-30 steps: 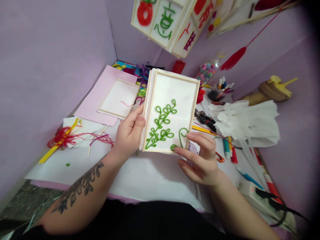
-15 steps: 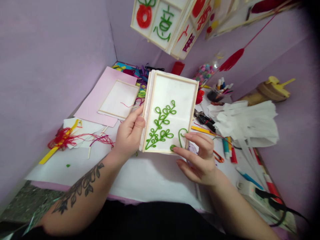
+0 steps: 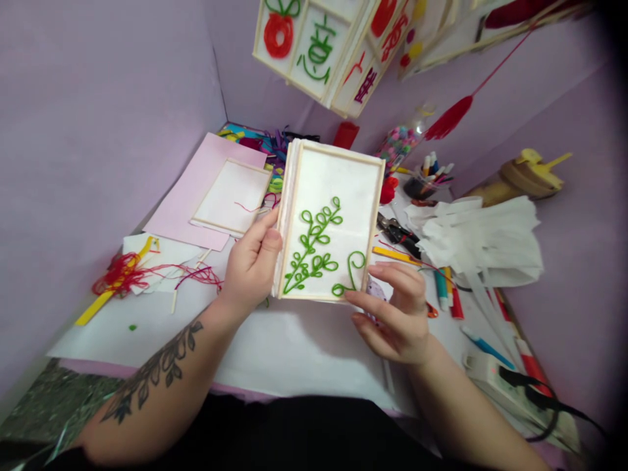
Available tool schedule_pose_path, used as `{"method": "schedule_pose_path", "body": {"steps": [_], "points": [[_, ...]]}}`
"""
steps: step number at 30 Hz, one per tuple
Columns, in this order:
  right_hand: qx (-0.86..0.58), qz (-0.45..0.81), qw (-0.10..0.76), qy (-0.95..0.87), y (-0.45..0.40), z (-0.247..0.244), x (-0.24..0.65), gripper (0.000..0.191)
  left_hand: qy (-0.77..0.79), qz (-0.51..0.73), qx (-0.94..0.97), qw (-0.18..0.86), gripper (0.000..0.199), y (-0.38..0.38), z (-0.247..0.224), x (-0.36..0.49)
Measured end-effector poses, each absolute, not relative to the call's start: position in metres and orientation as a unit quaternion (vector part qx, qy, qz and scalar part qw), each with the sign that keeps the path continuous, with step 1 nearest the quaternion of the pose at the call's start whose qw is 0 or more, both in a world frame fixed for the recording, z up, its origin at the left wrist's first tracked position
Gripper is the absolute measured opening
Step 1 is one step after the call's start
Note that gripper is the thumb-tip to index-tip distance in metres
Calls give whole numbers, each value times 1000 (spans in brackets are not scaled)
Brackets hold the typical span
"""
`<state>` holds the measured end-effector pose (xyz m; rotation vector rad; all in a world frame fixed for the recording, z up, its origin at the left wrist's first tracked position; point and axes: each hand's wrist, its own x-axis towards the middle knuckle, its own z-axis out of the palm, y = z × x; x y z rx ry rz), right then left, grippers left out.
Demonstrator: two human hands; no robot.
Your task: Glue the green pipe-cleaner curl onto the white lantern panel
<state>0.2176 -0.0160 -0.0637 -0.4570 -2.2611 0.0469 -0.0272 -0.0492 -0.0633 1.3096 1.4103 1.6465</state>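
Note:
A white panel with a thin wooden frame (image 3: 338, 176) is held up over the table, gripped along its left edge by my left hand (image 3: 252, 265), thumb on the near side. On its face lies a green branch with looped leaves (image 3: 313, 242), shaped from what looks like fuzzy craft wire. Low on the right of the panel is a green S-shaped curl (image 3: 352, 269). My right hand (image 3: 395, 314) is beside the lower right corner, fingers apart and bent, fingertips close to the curl and the frame edge. Nothing shows between those fingers.
A second framed panel (image 3: 233, 196) lies on pink card (image 3: 196, 209). Red thread (image 3: 120, 275) is tangled at left. Pliers (image 3: 400, 232), white fabric (image 3: 483, 242), markers (image 3: 441, 288) and a power strip (image 3: 520, 399) are at right. A decorated lantern (image 3: 318, 49) hangs above.
My right fingertips have drawn back slightly right from the panel, uncovering more of the green curl. My left hand keeps its hold, and the whole view has shifted a little.

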Motion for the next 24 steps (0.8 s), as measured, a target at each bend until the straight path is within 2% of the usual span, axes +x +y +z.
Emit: {"method": "schedule_pose_path", "body": {"steps": [7, 13, 20, 24], "points": [[-191, 24, 358, -914, -18, -60, 212, 36, 526, 620, 496, 304, 45, -50, -61, -27], [-176, 45, 401, -898, -19, -62, 214, 40, 529, 620, 497, 299, 46, -49, -62, -26], [-193, 44, 346, -917, -20, -59, 212, 36, 539, 613, 506, 278, 45, -49, -61, -26], [-207, 72, 384, -897, -20, -59, 213, 39, 540, 613, 507, 275, 45, -50, -61, -26]]}}
